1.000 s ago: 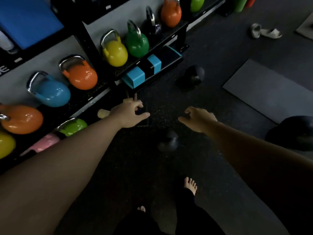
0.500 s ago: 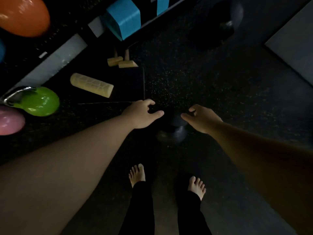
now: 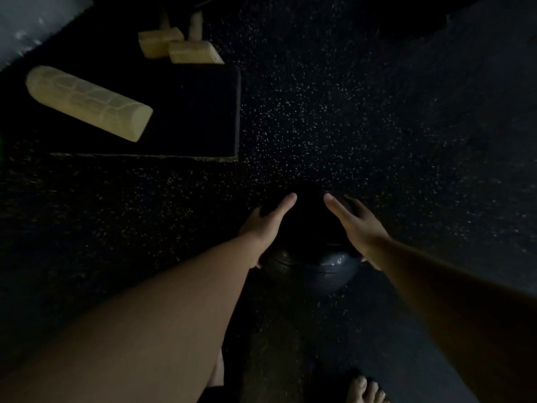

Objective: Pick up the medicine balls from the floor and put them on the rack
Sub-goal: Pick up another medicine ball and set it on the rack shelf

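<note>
A black medicine ball [image 3: 311, 257] lies on the dark speckled floor just ahead of my feet. My left hand [image 3: 266, 225] lies against its left side with the fingers stretched forward along the curve. My right hand [image 3: 353, 225] lies against its right side the same way, fingers straight. The ball sits between both palms; its far half is lost in shadow. The rack is out of the frame.
A pale yellow foam roller [image 3: 87, 101] lies on a black mat [image 3: 197, 112] at the upper left. Two pale wooden blocks [image 3: 180, 48] stand beyond the mat. My bare right foot [image 3: 366, 391] is at the bottom edge.
I have bent lower, so the kettlebell rack has left the view. Both hands have come down from above the floor onto the two sides of the ball.
</note>
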A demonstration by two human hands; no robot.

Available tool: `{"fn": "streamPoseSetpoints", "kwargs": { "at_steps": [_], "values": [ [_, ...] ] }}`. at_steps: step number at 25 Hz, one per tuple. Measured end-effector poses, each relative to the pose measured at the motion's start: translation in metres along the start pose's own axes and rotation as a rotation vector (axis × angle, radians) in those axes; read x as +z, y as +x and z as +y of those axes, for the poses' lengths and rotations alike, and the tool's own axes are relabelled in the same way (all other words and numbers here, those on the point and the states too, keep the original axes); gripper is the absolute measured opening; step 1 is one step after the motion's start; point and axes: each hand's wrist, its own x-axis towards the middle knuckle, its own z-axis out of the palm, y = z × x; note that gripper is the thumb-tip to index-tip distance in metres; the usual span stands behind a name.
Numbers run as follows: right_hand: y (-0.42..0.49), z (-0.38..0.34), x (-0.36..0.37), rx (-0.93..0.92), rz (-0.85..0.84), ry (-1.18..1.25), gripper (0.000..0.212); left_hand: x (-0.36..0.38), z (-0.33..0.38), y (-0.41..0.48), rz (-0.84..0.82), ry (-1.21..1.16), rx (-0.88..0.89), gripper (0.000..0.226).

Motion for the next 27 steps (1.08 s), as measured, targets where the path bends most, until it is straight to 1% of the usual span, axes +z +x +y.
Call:
{"fn": "streamPoseSetpoints", "kwargs": {
  "at_steps": [2,4,7,8,10,12,14,16,19,23,26,27],
  "values": [
    [-0.013,0.000,0.000,-0.039,0.017,0.101,0.116,0.002,-0.004,-0.013,0.030,-0.051,0.038,0.137],
    [-0.031,-0.012,-0.004,-0.072,-0.008,0.135,0.112,-0.006,-0.004,-0.035,0.056,-0.055,0.097,0.128],
    [-0.070,-0.071,-0.032,-0.161,-0.017,0.157,0.103,-0.035,0.030,-0.093,0.086,-0.095,0.197,0.115],
    [-0.086,-0.099,-0.045,-0.196,-0.016,0.151,0.101,-0.048,0.049,-0.120,0.105,-0.112,0.244,0.112],
    [-0.126,-0.164,-0.075,-0.270,-0.015,0.141,0.108,-0.080,0.092,-0.184,0.145,-0.134,0.331,0.109],
    [-0.166,-0.229,-0.104,-0.351,-0.014,0.133,0.118,-0.113,0.134,-0.245,0.194,-0.110,0.402,0.112],
    [-0.217,-0.304,-0.138,-0.442,-0.005,0.122,0.120,-0.153,0.179,-0.319,0.239,-0.104,0.495,0.116],
    [-0.274,-0.379,-0.171,-0.553,0.009,0.107,0.115,-0.190,0.218,-0.398,0.281,-0.146,0.606,0.113],
    [-0.361,-0.485,-0.213,-0.757,0.023,0.105,0.108,-0.242,0.268,-0.515,0.368,-0.245,0.783,0.091],
    [-0.488,-0.606,-0.255,-1.015,0.055,0.090,0.106,-0.305,0.312,-0.666,0.504,-0.381,0.980,0.090],
    [-0.589,-0.683,-0.270,-1.191,0.022,0.108,0.086,-0.356,0.325,-0.776,0.653,-0.440,1.106,0.084],
    [-0.620,-0.705,-0.271,-1.247,0.017,0.101,0.088,-0.372,0.326,-0.811,0.707,-0.429,1.136,0.083]
  ]
}}
